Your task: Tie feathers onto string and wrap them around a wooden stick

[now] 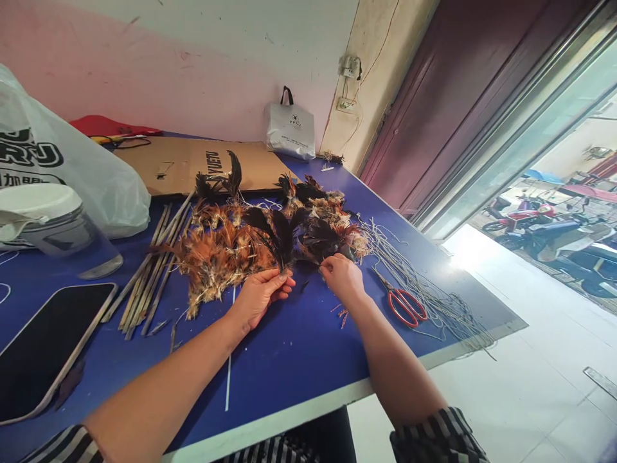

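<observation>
A bunch of black feathers (280, 239) fans upward from my left hand (265, 294), which pinches it at the base between thumb and fingers. My right hand (343, 276) is closed at the near edge of a pile of dark feathers (321, 236), its fingertips pinching what looks like a black feather. Reddish-brown feathers (226, 251), tied in small tufts, spread over the table left of my hands. Red-handled scissors (407, 307) lie to the right of my right hand.
Thin grey cords (434, 289) trail toward the blue table's (284, 373) right edge. Left are bamboo-like sticks (154, 276), a phone (53, 347), a clear jar (72, 238) and a white plastic bag (96, 167). Cardboard (178, 164) and a silver bag (290, 132) stand behind.
</observation>
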Demonstrator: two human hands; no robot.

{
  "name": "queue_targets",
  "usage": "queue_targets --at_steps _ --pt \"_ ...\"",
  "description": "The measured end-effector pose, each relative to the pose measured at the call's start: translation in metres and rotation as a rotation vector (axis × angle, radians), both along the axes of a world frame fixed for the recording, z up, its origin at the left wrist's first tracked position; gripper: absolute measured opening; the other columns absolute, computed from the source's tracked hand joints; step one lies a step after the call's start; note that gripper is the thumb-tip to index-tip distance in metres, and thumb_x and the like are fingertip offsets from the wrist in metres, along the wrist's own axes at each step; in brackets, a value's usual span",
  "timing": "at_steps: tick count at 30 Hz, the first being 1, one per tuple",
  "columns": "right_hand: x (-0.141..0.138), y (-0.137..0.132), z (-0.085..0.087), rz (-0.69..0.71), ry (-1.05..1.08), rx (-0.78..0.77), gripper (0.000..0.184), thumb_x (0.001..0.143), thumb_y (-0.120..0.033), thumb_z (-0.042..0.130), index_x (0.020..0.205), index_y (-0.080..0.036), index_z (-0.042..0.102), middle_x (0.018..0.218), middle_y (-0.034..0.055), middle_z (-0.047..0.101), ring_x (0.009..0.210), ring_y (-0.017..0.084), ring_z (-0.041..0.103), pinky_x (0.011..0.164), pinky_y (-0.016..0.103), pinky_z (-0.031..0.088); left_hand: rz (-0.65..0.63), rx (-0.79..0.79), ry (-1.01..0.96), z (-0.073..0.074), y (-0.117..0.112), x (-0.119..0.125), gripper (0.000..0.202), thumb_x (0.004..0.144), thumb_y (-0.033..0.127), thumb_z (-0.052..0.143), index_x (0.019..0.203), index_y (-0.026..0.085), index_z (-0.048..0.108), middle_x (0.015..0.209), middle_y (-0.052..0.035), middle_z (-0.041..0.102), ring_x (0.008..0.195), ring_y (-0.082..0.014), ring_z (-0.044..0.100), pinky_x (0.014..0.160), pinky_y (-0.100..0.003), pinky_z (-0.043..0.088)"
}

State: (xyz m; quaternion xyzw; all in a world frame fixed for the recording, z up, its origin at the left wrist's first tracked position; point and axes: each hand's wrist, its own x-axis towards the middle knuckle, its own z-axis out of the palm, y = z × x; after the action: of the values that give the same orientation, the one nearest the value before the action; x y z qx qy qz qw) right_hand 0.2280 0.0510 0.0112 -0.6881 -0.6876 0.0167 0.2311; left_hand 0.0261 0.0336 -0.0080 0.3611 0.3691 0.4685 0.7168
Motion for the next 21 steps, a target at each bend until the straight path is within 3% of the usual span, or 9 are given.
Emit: queue_targets --at_steps 3,6,9,15,21 --pt "0.007 0.003 0.000 -0.005 0.485 0.043 0.015 0.071 -0.032 0.058 0.071 -0.018 0.065 0.062 0.0004 0.057 0.055 0.012 0.049 0.051 0.024 0.034 0.003 -0.030 -0.011 0.001 0.000 0.001 0.014 0.070 0.018 0.069 0.082 0.010 0.068 0.074 -0.0059 0.069 0.060 -0.0081 0.060 0.055 -0.017 0.049" --pt "0.012 0.004 -0.001 0.052 1.048 -0.092 0.024 0.066 -0.040 0.065 0.069 -0.017 0.060 0.048 -0.0050 0.045 0.041 0.007 0.035 0.041 0.022 0.025 -0.008 -0.053 -0.002 0.002 -0.001 0.002 0.011 0.073 0.016 0.066 0.083 0.010 0.067 0.080 -0.0094 0.070 0.064 -0.0107 0.064 0.056 -0.018 0.050" --pt "0.011 0.004 -0.002 0.144 1.386 -0.196 0.027 0.059 -0.036 0.073 0.068 -0.017 0.056 0.048 -0.0069 0.043 0.041 0.005 0.033 0.038 0.020 0.022 -0.029 -0.082 -0.012 0.003 -0.003 0.005 0.010 0.074 0.014 0.064 0.083 0.010 0.067 0.085 -0.0116 0.070 0.071 -0.0140 0.066 0.058 -0.020 0.052" --pt "0.000 0.004 -0.002 0.257 1.436 -0.265 0.026 0.058 -0.031 0.075 0.067 -0.016 0.054 0.046 -0.0077 0.043 0.041 0.004 0.034 0.039 0.018 0.024 -0.082 -0.046 -0.159 0.011 0.004 0.019 0.014 0.077 0.008 0.060 0.086 0.011 0.070 0.112 -0.0103 0.064 0.081 -0.0124 0.065 0.068 -0.018 0.053" --pt "-0.003 0.004 -0.005 0.217 1.239 -0.128 0.022 0.063 -0.033 0.071 0.070 -0.016 0.058 0.048 -0.0063 0.048 0.040 0.005 0.038 0.040 0.020 0.028 -0.192 -0.173 -0.194 0.002 0.032 0.039 0.012 0.078 0.004 0.056 0.079 0.007 0.068 0.092 -0.0114 0.069 0.080 -0.0146 0.066 0.074 -0.022 0.053"
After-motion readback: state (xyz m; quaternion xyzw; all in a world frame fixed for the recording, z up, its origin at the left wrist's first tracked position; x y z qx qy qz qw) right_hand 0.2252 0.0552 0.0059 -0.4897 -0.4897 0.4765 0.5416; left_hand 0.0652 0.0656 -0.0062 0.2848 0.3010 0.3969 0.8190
